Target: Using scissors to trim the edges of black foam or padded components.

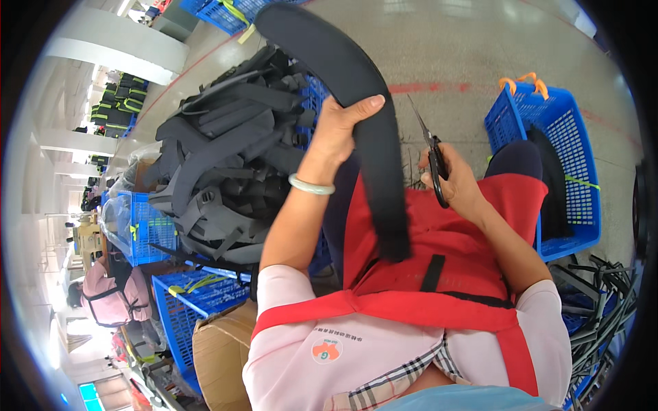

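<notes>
one curved black strap [378, 154] is pinched in the left grip [337, 130]. black-handled scissors [436, 168] are held in the curled right grip [458, 181]. dark straps [223, 127] are heaped at left.

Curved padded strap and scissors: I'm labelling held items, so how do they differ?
The curved padded strap is far broader and longer than the scissors. The strap is dark throughout; the scissors pair grey blades with black handles. The left hand holds the strap, the right hand the scissors. Both have dark parts.
</notes>
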Demonstrator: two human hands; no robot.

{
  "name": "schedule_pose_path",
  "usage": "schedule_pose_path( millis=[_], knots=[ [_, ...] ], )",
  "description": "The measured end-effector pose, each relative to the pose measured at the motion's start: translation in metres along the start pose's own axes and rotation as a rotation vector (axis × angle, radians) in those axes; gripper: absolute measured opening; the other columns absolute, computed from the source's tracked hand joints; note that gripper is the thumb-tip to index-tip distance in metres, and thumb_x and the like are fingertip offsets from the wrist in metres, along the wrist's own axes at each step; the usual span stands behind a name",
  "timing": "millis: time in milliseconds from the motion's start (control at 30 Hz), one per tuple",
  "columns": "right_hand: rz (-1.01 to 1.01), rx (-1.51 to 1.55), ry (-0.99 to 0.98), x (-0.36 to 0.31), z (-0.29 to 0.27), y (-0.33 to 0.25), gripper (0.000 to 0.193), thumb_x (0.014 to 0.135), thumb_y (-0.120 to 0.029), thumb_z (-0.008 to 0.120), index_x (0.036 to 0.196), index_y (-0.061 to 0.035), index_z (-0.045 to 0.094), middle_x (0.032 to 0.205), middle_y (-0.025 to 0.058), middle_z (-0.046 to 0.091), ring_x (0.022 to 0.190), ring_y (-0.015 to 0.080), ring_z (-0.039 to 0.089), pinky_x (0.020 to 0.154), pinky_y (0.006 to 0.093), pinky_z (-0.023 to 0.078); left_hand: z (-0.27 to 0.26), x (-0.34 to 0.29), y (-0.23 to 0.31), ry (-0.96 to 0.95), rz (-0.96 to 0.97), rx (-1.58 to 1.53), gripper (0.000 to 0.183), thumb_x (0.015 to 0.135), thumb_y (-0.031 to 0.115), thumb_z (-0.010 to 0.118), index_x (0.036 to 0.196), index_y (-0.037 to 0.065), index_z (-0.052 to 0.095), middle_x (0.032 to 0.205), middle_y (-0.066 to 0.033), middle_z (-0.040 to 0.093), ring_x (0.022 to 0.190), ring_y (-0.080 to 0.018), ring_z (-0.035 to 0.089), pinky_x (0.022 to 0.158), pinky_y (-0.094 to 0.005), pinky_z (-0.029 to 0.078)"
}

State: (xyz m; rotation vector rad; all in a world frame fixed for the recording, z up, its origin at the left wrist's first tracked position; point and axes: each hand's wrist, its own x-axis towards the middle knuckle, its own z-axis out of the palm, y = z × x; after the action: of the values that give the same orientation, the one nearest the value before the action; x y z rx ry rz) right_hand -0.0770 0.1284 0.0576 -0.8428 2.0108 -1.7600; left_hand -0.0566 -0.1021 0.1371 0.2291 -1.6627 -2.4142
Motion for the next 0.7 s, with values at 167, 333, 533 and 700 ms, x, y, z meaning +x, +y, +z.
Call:
schedule_pose_path(
  millis=[167,333,533,700],
  knots=[
    [0.191,0.315,0.099,0.006,-0.017,-0.016,0.033,0.081,-0.016,0.073,0.102,-0.0041,0.052,0.079,0.0013,0.056,0.075,0.0079,0.054,0.068,0.0243,0.045,0.0,-0.007,0.041,-0.36,-0.123,0.728,0.031,0.072,0.014,0.081,0.094,-0.001,0.067,0.083,0.0008,0.065,0.078,-0.0078,0.057,0.072,-0.0258,0.048],
    [-0.03,0.431,0.261,0.014,-0.03,-0.017,0.027,0.082,-0.012,0.074,0.098,-0.0035,0.053,0.083,0.0028,0.059,0.076,0.0102,0.058,0.071,0.0268,0.05,-0.005,-0.061,-0.01,-0.678,-0.443,0.692,0.037,0.068,0.006,0.083,0.1,-0.003,0.066,0.09,0.0013,0.067,0.083,-0.0065,0.056,0.076,-0.0249,0.047],
    [0.009,0.371,0.234,0.008,-0.035,-0.006,0.021,0.084,-0.013,0.073,0.09,-0.004,0.055,0.076,0.0028,0.059,0.067,0.0092,0.058,0.062,0.0238,0.049,-0.015,-0.088,-0.05,-0.714,-0.656,0.845,0.03,0.072,0.014,0.082,0.092,-0.003,0.066,0.078,-0.0055,0.067,0.075,-0.0077,0.054,0.069,-0.0271,0.048],
    [0.017,0.424,0.208,0.005,-0.03,-0.012,0.018,0.085,-0.012,0.071,0.088,-0.0049,0.055,0.072,0.0022,0.059,0.062,0.0093,0.057,0.059,0.0231,0.049,-0.016,-0.074,-0.045,-0.647,-0.286,1.14,0.032,0.082,0.023,0.074,0.09,-0.005,0.062,0.068,-0.0163,0.056,0.059,-0.0121,0.049,0.055,-0.0318,0.042]
  ],
)
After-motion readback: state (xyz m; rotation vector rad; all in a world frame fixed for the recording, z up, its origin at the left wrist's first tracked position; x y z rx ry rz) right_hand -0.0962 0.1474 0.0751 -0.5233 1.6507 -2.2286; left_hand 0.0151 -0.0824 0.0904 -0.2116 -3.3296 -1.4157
